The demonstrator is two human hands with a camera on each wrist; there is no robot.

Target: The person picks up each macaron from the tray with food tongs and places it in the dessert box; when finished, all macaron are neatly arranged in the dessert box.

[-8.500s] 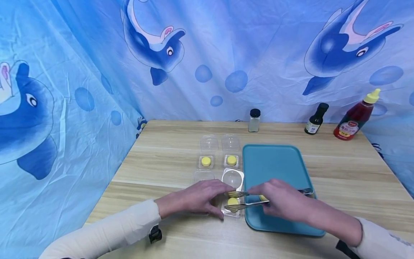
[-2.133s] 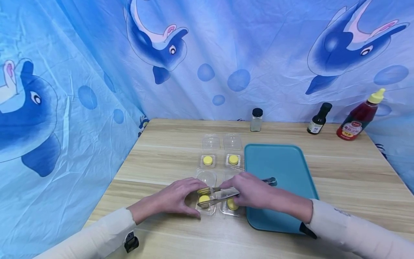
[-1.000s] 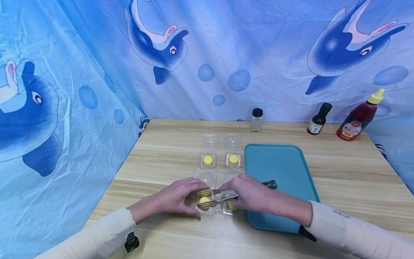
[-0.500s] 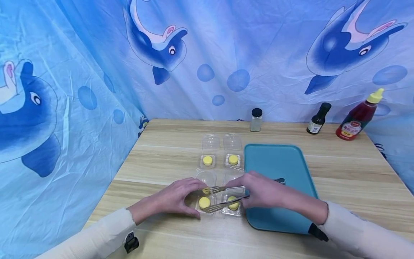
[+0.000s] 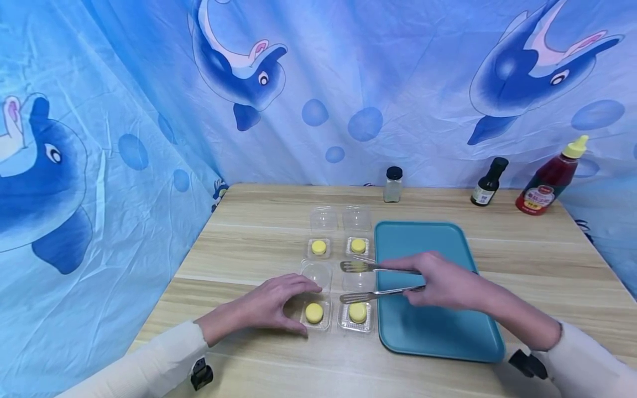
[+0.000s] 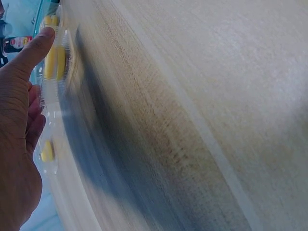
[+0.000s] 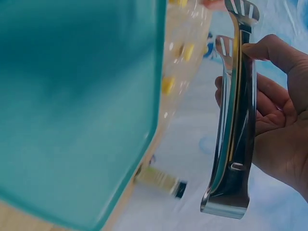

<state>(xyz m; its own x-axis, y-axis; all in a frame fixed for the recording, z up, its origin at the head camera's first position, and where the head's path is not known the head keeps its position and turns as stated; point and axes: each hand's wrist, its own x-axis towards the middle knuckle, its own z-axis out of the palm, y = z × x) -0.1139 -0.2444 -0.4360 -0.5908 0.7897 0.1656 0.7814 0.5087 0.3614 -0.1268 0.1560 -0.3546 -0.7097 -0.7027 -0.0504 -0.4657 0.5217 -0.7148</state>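
My left hand (image 5: 273, 304) holds the near left clear plastic box (image 5: 325, 323) steady, thumb at its front corner and fingers near the hinge. A yellow macaron (image 5: 314, 313) lies in that box. In the left wrist view its two shells show. My right hand (image 5: 443, 282) grips metal tongs (image 5: 393, 290) by the arms. Their slotted tips stand apart above the near right box (image 5: 354, 327), with nothing between them. That box also bears a yellow macaron (image 5: 358, 312). Further back, two open boxes hold one macaron each, left (image 5: 319, 247) and right (image 5: 358, 245).
A teal tray (image 5: 423, 237) lies right of the boxes, beneath the right hand and tongs. Along the back edge of the wooden table (image 5: 264, 221) stand a black-capped jar (image 5: 392, 188), a small dark bottle (image 5: 485, 188) and a red sauce bottle (image 5: 544, 185). A dolphin-print curtain hangs behind.
The tongs, around the near left macaron a second ago, have spread and moved right and back with my right hand. The macaron stays in its box. Since 8.5 s ago my left hand has shifted left.
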